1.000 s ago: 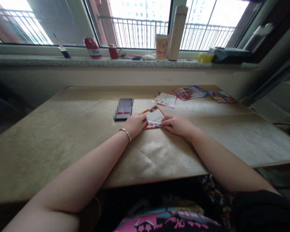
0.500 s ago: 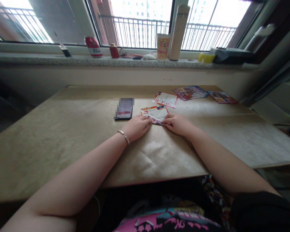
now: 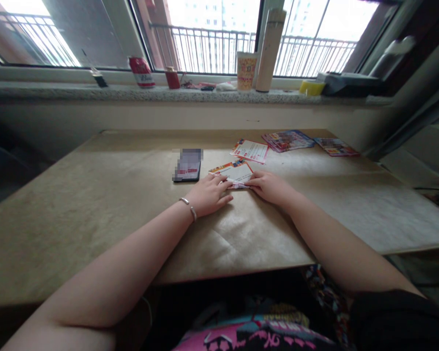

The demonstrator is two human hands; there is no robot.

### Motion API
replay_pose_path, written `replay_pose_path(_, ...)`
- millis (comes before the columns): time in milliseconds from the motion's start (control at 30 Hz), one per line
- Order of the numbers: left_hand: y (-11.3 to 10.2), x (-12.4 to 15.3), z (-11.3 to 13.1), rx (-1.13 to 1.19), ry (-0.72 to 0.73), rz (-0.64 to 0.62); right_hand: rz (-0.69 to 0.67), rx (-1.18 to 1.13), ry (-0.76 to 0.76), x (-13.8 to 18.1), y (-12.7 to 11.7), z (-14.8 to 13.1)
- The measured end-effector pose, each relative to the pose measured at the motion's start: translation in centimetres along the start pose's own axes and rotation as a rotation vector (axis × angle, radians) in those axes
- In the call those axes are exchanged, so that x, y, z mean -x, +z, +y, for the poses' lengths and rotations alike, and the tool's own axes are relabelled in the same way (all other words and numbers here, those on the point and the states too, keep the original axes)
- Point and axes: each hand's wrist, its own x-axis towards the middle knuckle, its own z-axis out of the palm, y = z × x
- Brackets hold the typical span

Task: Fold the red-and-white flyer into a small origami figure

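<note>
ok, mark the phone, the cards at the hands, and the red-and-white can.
Phone (image 3: 190,165), head view, middle of the screen.
Nearest cards (image 3: 237,172), head view, top card's white face.
Red-and-white can (image 3: 142,72), head view, side wall.

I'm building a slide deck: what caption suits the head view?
Left hand and right hand touching printed cards on a table, with a phone lying to the left.
</note>
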Motion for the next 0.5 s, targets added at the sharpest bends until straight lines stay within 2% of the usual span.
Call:
replay_pose_path(300, -0.77, 0.14, -0.72, 0.006, 0.062, -0.020, -0.015, 0.034, 0.024, 0.04, -0.06, 0.07)
replay_pose_path(500, -0.74, -0.14, -0.40, -0.057, 0.033, -0.047, -0.018, 0.065, 0.057, 0.08, -0.45, -0.38)
